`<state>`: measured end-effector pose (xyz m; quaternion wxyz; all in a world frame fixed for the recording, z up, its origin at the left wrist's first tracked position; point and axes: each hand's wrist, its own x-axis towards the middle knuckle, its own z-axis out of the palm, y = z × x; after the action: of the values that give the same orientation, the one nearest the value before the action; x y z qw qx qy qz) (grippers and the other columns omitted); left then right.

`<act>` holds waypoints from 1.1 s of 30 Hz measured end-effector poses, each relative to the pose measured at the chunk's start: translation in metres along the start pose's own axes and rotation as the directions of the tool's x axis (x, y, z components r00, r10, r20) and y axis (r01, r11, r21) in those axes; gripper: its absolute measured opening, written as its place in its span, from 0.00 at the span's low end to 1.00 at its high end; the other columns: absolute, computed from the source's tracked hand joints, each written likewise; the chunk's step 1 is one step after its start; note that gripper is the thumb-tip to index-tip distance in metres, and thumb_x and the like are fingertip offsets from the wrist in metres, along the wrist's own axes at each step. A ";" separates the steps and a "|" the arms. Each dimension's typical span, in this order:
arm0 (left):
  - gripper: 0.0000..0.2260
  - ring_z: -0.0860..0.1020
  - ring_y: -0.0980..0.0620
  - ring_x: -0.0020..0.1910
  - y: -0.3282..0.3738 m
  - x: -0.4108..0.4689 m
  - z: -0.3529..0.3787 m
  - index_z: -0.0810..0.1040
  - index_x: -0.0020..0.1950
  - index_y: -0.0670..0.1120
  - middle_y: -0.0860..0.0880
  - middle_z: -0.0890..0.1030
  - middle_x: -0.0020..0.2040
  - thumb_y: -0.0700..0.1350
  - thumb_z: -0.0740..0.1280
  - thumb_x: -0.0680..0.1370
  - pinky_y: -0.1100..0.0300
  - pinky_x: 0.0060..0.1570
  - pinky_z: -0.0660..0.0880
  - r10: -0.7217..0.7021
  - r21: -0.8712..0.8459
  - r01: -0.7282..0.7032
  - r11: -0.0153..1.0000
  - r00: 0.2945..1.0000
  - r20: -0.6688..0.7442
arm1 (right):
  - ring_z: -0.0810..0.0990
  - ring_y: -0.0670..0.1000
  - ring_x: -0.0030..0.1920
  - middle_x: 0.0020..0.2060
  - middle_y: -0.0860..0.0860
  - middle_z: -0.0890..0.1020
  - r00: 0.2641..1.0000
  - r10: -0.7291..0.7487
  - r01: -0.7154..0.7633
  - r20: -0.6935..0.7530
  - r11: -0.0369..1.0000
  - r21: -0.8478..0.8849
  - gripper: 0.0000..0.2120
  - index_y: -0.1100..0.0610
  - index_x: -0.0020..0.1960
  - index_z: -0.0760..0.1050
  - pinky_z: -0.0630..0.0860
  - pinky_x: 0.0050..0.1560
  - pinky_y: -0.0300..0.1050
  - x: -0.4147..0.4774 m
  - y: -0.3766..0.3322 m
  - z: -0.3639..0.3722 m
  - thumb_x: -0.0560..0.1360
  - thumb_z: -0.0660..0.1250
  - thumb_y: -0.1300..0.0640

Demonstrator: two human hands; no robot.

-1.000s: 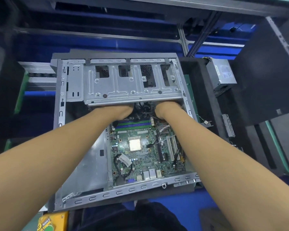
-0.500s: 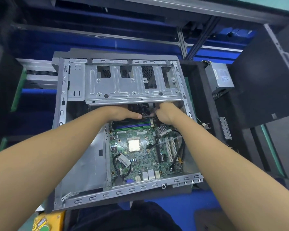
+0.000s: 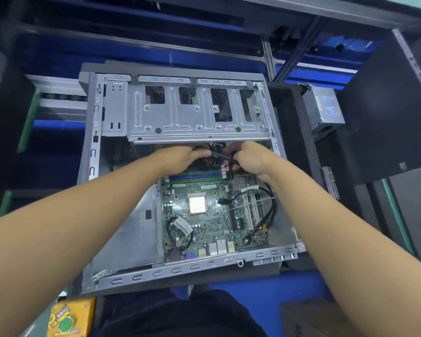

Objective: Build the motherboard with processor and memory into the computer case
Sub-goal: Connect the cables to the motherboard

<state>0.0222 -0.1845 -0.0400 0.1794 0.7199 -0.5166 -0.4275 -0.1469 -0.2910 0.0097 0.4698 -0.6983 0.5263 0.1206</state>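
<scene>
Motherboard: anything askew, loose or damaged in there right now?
The motherboard sits square in the case, no damage visible. Untidy: loose black cables sprawl over the expansion slots at its right edge, connector ends lying free. Left hand and right hand hold another cable bundle by the memory slots.

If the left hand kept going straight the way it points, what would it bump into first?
The left hand points at the black cables bunched under the drive cage, which its fingers seem to grip; past those, probably the right hand, though depth is unclear.
</scene>
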 end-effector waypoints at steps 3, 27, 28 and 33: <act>0.21 0.63 0.46 0.74 -0.003 0.003 -0.003 0.65 0.75 0.57 0.51 0.64 0.76 0.58 0.54 0.83 0.54 0.72 0.60 -0.073 -0.025 0.073 0.997 0.997 0.003 | 0.82 0.55 0.51 0.47 0.58 0.84 1.000 0.023 -0.023 -0.007 0.998 -0.058 0.15 0.62 0.58 0.77 0.76 0.62 0.54 -0.001 -0.003 0.000 0.81 0.53 0.67; 0.15 0.65 0.52 0.62 -0.004 -0.003 -0.018 0.80 0.55 0.56 0.55 0.68 0.63 0.57 0.54 0.83 0.57 0.64 0.55 -0.254 -0.082 0.299 0.951 0.902 0.350 | 0.70 0.60 0.58 0.56 0.58 0.75 0.781 -0.545 0.112 -0.306 0.604 -0.789 0.15 0.60 0.64 0.75 0.65 0.61 0.54 -0.055 0.011 0.041 0.81 0.60 0.56; 0.16 0.65 0.51 0.63 -0.003 -0.002 -0.019 0.80 0.57 0.54 0.55 0.68 0.65 0.57 0.55 0.83 0.57 0.67 0.55 -0.258 -0.082 0.303 0.949 0.902 0.345 | 0.71 0.59 0.57 0.56 0.58 0.75 0.746 -0.595 0.154 -0.299 0.591 -0.791 0.14 0.60 0.62 0.76 0.67 0.58 0.53 -0.064 0.011 0.047 0.77 0.64 0.60; 0.16 0.75 0.59 0.41 -0.004 -0.001 -0.018 0.78 0.47 0.51 0.53 0.76 0.46 0.58 0.55 0.82 0.65 0.45 0.69 -0.278 -0.091 0.320 0.943 0.908 0.313 | 0.74 0.54 0.49 0.49 0.54 0.76 0.910 -0.365 0.329 -0.195 0.924 -0.195 0.07 0.60 0.54 0.77 0.70 0.48 0.45 -0.073 -0.003 0.069 0.80 0.61 0.62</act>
<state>0.0387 -0.1852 -0.0319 0.0825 0.7042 -0.3894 -0.5880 -0.1525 -0.1912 0.0229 0.3634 -0.8250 0.4327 -0.0045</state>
